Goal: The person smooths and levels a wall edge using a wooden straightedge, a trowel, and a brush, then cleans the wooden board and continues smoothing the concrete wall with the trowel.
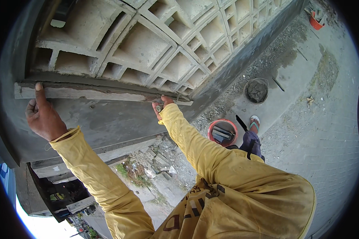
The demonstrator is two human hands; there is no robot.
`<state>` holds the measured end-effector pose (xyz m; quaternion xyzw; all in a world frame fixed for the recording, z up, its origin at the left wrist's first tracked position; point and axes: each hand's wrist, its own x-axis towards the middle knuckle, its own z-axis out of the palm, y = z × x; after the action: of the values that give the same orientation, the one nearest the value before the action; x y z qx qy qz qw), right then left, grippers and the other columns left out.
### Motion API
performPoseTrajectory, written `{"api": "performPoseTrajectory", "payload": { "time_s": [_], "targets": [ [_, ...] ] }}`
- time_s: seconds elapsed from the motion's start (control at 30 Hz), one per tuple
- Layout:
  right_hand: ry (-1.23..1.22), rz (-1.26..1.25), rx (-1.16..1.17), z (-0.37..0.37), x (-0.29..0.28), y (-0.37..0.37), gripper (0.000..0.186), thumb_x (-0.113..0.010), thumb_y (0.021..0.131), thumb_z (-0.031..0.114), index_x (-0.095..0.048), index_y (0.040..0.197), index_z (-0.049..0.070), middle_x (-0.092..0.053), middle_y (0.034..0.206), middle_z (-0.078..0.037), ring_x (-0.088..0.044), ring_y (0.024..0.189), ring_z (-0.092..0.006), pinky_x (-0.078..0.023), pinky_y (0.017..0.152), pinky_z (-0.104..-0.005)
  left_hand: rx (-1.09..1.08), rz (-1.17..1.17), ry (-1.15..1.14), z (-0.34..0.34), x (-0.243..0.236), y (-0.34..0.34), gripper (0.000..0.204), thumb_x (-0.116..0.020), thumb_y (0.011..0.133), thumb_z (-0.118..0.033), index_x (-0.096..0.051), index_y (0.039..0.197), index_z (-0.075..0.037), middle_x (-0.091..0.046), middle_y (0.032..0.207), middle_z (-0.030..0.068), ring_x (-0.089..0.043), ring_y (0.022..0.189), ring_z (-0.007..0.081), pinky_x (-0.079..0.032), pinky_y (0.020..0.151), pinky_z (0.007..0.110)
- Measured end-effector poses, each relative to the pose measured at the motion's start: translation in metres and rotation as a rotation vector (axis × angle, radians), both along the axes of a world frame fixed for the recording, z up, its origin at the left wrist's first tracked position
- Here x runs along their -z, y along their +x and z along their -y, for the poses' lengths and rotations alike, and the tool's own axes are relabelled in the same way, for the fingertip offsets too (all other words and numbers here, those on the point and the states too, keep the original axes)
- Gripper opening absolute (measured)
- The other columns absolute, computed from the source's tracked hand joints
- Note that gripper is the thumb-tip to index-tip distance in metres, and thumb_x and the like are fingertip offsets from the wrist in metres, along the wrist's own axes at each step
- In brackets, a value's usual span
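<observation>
Wooden plank (87,94) pressed flat along wall (107,119) beneath concrete blocks (147,44); left hand (44,115) open, forefinger on plank; right hand (162,106) gripping far end, closed around small tool; uneven pressure could tilt plank.

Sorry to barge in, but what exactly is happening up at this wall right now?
A person in yellow sleeves is pressing a long wooden board flat against a grey rendered wall, just beneath a screen of concrete vent blocks. The left hand steadies the board's left end, one finger on it. The right hand is at the other end, gripping a small object I cannot identify. An orange bucket sits below.
</observation>
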<state>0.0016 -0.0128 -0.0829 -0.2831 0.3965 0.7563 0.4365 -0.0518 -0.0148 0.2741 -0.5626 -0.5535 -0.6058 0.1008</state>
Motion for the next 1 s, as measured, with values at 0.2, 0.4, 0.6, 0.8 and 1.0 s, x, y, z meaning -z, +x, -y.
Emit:
{"api": "performPoseTrajectory", "payload": {
  "time_s": [0.2, 0.4, 0.6, 0.8, 1.0],
  "targets": [
    [-0.052, -0.099, 0.068, 0.001, -0.006, -0.003, 0.027, -0.069, 0.079, 0.016, -0.053, 0.1, 0.011, -0.049, 0.099, -0.012, -0.055, 0.062, -0.0209, -0.06, 0.06, -0.0311, -0.018, -0.02, -0.011, 0.003, -0.006, -0.001, 0.042, -0.08, 0.074, -0.027, -0.052, 0.085, 0.003, -0.052, 0.062, -0.0022, -0.039, 0.051, 0.0019, -0.029, 0.047, 0.017],
    [0.021, -0.083, 0.038, 0.002, -0.004, -0.015, 0.027, -0.068, 0.079, 0.017, -0.052, 0.099, 0.007, -0.054, 0.092, -0.012, -0.056, 0.062, -0.0207, -0.06, 0.059, -0.0315, -0.049, -0.014, 0.003, 0.007, -0.017, -0.001, 0.039, -0.08, 0.073, -0.029, -0.055, 0.078, -0.001, -0.053, 0.062, -0.0017, -0.037, 0.05, 0.0024, -0.028, 0.047, 0.018],
    [0.113, -0.015, 0.004, 0.007, -0.016, -0.04, 0.031, -0.06, 0.081, 0.04, -0.055, 0.1, 0.016, -0.065, 0.076, -0.006, -0.065, 0.062, -0.0192, -0.048, 0.045, -0.0322, 0.135, 0.057, -0.01, 0.018, -0.031, -0.024, 0.031, -0.078, 0.076, -0.026, -0.056, 0.076, -0.003, -0.052, 0.063, -0.0024, -0.038, 0.053, 0.0029, -0.028, 0.05, 0.019],
    [0.211, 0.11, 0.147, 0.024, 0.001, -0.048, 0.02, -0.058, 0.085, 0.029, -0.057, 0.095, 0.012, -0.062, 0.079, -0.006, -0.063, 0.063, -0.0182, -0.053, 0.05, -0.0295, 0.327, 0.032, -0.079, 0.033, -0.018, -0.031, 0.027, -0.076, 0.079, -0.023, -0.058, 0.084, -0.004, -0.057, 0.074, 0.0008, -0.046, 0.063, 0.0067, -0.035, 0.058, 0.02],
    [0.263, 0.098, 0.172, 0.077, 0.029, -0.046, 0.012, -0.063, 0.084, 0.016, -0.056, 0.089, 0.007, -0.056, 0.071, -0.006, -0.056, 0.06, -0.0188, -0.059, 0.062, -0.0322, 0.432, 0.257, -0.158, 0.074, 0.005, -0.056, 0.024, -0.071, 0.083, -0.023, -0.055, 0.089, -0.006, -0.06, 0.081, 0.0023, -0.055, 0.071, 0.0097, -0.043, 0.068, 0.025]
  ]
}}
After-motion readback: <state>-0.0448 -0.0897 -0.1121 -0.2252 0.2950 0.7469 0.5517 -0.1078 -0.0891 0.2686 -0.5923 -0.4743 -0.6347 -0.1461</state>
